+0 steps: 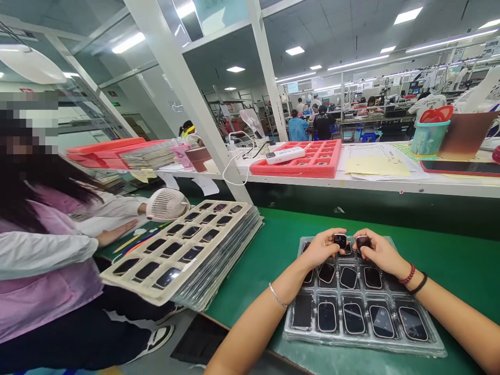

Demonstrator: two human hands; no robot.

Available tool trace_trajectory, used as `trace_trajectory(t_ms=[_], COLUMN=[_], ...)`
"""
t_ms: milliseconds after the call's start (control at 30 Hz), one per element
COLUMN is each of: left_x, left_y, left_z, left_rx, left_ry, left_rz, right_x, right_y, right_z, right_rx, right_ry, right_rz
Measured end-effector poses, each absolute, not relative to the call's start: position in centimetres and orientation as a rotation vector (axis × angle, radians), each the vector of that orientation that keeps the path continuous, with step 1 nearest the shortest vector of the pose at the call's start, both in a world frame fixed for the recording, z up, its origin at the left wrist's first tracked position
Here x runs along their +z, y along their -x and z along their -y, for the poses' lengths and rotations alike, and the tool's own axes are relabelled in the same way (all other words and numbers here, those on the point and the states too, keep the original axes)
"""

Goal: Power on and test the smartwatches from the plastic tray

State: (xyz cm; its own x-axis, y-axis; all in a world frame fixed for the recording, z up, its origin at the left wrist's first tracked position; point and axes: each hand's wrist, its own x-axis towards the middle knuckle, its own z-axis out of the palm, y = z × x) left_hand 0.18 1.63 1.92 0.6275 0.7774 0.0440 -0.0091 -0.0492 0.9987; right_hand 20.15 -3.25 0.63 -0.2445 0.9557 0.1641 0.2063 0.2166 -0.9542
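My left hand [323,248] is closed around the edges of a small dark-faced smartwatch body [340,240], held over the far side of a clear plastic tray [312,336]. Beside it, my right hand [383,256] pinches a second smartwatch body [363,241] between thumb and fingers. Both are strapless, with light rims. The tray lies on the green table, its pockets holding rows of similar watch bodies, such as one watch body [354,317] in the near row. My hands and forearms hide part of the far rows.
To the left stands a tall stack of trays [219,265], its cream top tray [117,278] filled with watch screens. A co-worker [47,250] sits beyond it near a white fan [166,204]. The raised shelf [375,186] carries a red foam tray [295,169], papers and a cup [428,138].
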Motion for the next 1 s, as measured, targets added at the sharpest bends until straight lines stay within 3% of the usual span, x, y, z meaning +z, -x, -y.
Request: trace_trajectory(t_ms=[1000], left_x=[2.09], left_y=[-0.09], left_z=[-1.5], left_rx=[0.748], left_ry=[-1.489], left_rz=[-0.702], right_x=[0.77], right_y=[-20.07], right_z=[3.31], right_rx=[1.082], right_ry=[1.133], right_rz=[1.683])
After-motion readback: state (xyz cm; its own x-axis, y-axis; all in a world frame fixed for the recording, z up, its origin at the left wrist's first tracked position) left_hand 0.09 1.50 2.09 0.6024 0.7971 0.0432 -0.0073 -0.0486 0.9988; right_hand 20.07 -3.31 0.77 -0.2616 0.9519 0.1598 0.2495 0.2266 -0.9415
